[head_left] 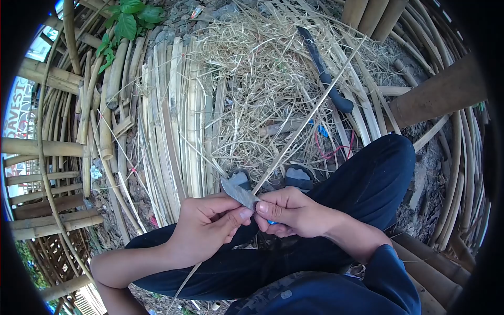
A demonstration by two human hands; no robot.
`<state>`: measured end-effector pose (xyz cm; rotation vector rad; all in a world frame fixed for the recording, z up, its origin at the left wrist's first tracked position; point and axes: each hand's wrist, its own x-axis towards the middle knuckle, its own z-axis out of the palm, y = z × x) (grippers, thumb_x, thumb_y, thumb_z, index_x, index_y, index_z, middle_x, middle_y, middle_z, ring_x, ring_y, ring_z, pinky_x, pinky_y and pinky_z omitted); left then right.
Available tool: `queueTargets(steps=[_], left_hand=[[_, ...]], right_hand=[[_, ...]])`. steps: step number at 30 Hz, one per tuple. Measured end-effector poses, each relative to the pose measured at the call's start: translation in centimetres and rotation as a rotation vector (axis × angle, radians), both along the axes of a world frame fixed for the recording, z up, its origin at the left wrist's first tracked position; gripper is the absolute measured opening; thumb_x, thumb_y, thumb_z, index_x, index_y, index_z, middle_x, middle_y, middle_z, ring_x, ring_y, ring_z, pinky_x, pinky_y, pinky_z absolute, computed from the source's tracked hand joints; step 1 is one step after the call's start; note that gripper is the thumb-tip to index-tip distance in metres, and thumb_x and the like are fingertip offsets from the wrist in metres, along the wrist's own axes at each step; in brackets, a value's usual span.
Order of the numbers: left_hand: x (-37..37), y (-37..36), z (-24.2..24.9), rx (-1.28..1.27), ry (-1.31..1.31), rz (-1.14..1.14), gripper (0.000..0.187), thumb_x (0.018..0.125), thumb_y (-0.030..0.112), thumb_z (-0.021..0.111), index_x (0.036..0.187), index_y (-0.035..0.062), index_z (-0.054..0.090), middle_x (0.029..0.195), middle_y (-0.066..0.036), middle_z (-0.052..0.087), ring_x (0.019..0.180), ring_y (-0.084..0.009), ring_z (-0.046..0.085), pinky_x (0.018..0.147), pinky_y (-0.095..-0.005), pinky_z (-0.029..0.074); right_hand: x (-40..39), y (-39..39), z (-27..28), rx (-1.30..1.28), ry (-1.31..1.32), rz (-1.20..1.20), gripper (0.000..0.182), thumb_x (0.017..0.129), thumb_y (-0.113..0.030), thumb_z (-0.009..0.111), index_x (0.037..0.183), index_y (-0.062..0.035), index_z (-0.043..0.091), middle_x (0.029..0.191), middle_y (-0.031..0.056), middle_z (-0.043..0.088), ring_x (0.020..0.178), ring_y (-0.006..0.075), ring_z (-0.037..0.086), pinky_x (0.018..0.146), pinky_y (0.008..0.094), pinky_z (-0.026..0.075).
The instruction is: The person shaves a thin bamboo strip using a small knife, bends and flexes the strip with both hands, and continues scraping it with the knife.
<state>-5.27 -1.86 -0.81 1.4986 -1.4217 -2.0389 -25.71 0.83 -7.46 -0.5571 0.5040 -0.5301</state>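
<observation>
Over my lap, above crossed legs in dark trousers [367, 178], I am working a thin bamboo strip [310, 118] against a knife.

Left hand [202, 231]: grip is curling closed, thumb and forefinger pinching the strip where it is meeting the knife blade [239, 193]. Strip tail is running down and leftward past my wrist.

Right hand [294, 212]: grip is closing fully round the knife handle, of which only a blue sliver is showing; the thumb is pressing toward the blade's base. The blade is pointing up and left, its flat facing the camera.

Strip is rising up and right from the blade, across the heap of shavings [252, 79], well clear of the second knife [325, 71] lying there.

Handling judgement: strip is looking light, springy, narrow, with probably splintery edges; I am judging it best pinched close beside the blade, where it cannot whip. Blade edge is sitting near my left fingertips, so that pinch wants care.
</observation>
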Motion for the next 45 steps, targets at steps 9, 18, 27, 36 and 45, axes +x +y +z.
queueTargets(steps=[9, 18, 27, 36, 45], left_hand=[[-0.5, 0.8, 0.8, -0.114, -0.080, 0.010, 0.016, 0.093, 0.005, 0.058, 0.104, -0.0024, 0.067, 0.081, -0.005, 0.062, 0.062, -0.0039, 0.052, 0.052, -0.0184, 0.041], [-0.3, 1.0, 0.9, 0.020, -0.059, 0.077, 0.021, 0.093, 0.007, 0.057, 0.111, -0.0005, 0.065, 0.077, -0.003, 0.061, 0.058, -0.0027, 0.048, 0.050, -0.0180, 0.038], [0.1, 0.7, 1.0, -0.028, -0.097, 0.043, 0.019, 0.094, 0.008, 0.056, 0.109, -0.0005, 0.066, 0.075, -0.003, 0.060, 0.056, -0.0030, 0.047, 0.049, -0.0178, 0.038], [2.6, 0.5, 1.7, 0.131, -0.006, 0.206, 0.022, 0.095, 0.009, 0.055, 0.111, -0.0048, 0.063, 0.075, -0.005, 0.059, 0.052, -0.0037, 0.042, 0.046, -0.0183, 0.033], [1.2, 0.7, 0.5, 0.241, 0.079, 0.221, 0.024, 0.098, 0.013, 0.050, 0.111, -0.0045, 0.061, 0.075, -0.004, 0.055, 0.052, -0.0046, 0.040, 0.046, -0.0189, 0.032]], right_hand=[[-0.4, -0.3, -0.2, -0.263, 0.255, -0.095, 0.038, 0.099, -0.030, 0.049, 0.075, -0.0030, 0.061, 0.059, -0.0035, 0.048, 0.052, 0.0034, 0.041, 0.047, 0.0201, 0.032], [-1.4, -1.0, 0.2, -0.074, 0.222, -0.073, 0.039, 0.099, -0.032, 0.048, 0.073, -0.0047, 0.057, 0.059, -0.0042, 0.044, 0.052, 0.0042, 0.037, 0.047, 0.0203, 0.030], [-1.6, -1.1, -0.4, -0.272, 0.375, -0.204, 0.038, 0.099, -0.029, 0.050, 0.072, -0.0029, 0.058, 0.056, -0.0046, 0.043, 0.049, 0.0035, 0.036, 0.045, 0.0195, 0.028], [-4.6, -3.0, -0.6, -0.152, 0.438, -0.679, 0.039, 0.102, -0.033, 0.039, 0.080, -0.0042, 0.053, 0.055, -0.0032, 0.040, 0.046, 0.0034, 0.033, 0.044, 0.0188, 0.028], [2.9, 1.1, -1.4, -0.944, 0.827, -0.510, 0.034, 0.094, -0.027, 0.055, 0.076, 0.0015, 0.047, 0.051, 0.0167, 0.051, 0.044, 0.0348, 0.055, 0.043, 0.0420, 0.041]])
